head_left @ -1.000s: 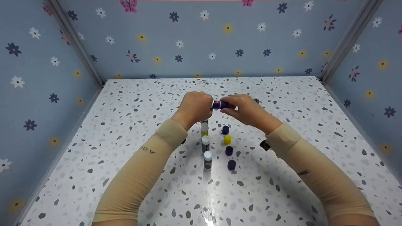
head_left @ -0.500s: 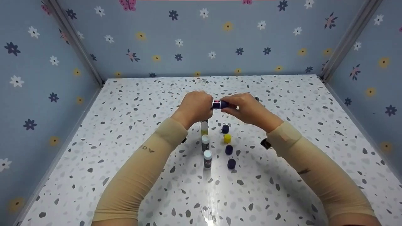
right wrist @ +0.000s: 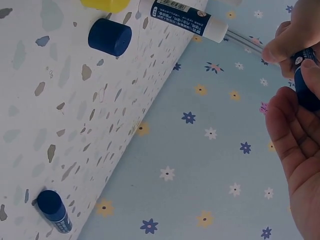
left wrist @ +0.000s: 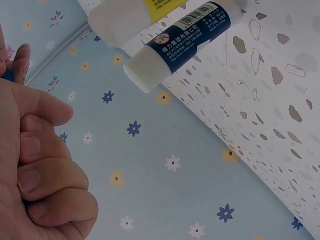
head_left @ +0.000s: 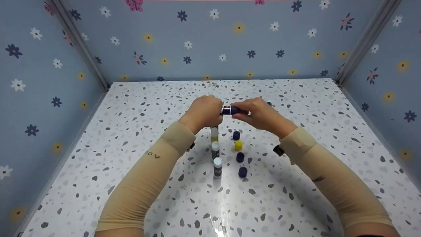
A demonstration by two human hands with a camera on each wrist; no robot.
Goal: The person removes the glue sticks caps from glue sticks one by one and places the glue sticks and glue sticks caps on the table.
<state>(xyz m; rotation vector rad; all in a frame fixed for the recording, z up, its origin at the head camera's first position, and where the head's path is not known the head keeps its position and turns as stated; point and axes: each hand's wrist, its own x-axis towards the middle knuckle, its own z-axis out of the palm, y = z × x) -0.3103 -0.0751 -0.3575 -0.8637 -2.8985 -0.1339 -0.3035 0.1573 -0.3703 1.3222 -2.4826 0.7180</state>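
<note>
In the head view my left hand [head_left: 204, 111] grips a dark blue glue stick [head_left: 226, 110] lying sideways above the table. My right hand [head_left: 258, 112] pinches the glue stick's dark blue cap [head_left: 235, 110] between thumb and fingers, and the cap sits against the body. The right wrist view shows the cap [right wrist: 306, 95] partly covered by the thumb. Below the hands stands a row of uncapped glue sticks with white tops, including a near one [head_left: 217, 168], a dark one [head_left: 215, 150] and a yellow one [head_left: 214, 135]. Another is partly hidden by the left hand.
Right of the row lie loose caps: a yellow cap [head_left: 238, 145] and dark blue ones, the nearest cap [head_left: 242, 171] toward the front. A capped glue stick [right wrist: 55, 211] stands farther right, mostly hidden behind the right hand in the head view. Flowered walls [head_left: 210, 42] enclose the speckled table [head_left: 158, 108].
</note>
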